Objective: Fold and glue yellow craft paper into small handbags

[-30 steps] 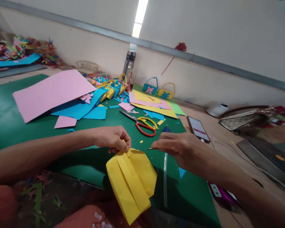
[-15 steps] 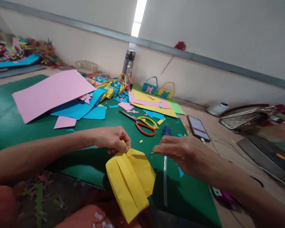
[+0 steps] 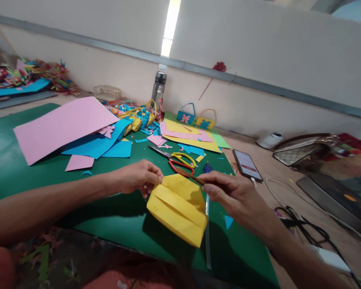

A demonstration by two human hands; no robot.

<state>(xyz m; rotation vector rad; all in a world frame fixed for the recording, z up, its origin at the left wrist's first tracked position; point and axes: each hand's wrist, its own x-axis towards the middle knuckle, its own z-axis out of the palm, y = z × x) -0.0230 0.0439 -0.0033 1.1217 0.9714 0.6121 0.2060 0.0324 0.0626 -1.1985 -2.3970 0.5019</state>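
My left hand (image 3: 140,177) pinches the upper left corner of a folded yellow paper piece (image 3: 177,210), which is held tilted above the green table. In the fingers of my right hand (image 3: 228,192) is a thin brown stick-like tool (image 3: 190,176), pointing left over the paper's top edge. Behind that hand shows the blue tip of what looks like a glue gun (image 3: 207,167), with a clear glue stick (image 3: 208,245) running toward the front. Scissors (image 3: 180,161) with one yellow and one red handle lie just beyond the paper.
Pink (image 3: 66,126) and blue sheets (image 3: 117,148) lie at left on the green table (image 3: 120,224). Small paper bags (image 3: 138,120) are heaped behind; two more bags (image 3: 185,117) lean near the wall. A phone (image 3: 247,164), cables (image 3: 307,228) and a handbag (image 3: 303,150) are at right.
The yellow paper has been raised and turned flatter, its lower end swinging right. My right hand's tool has swung up to lie over the paper's top edge. The view has shifted slightly.
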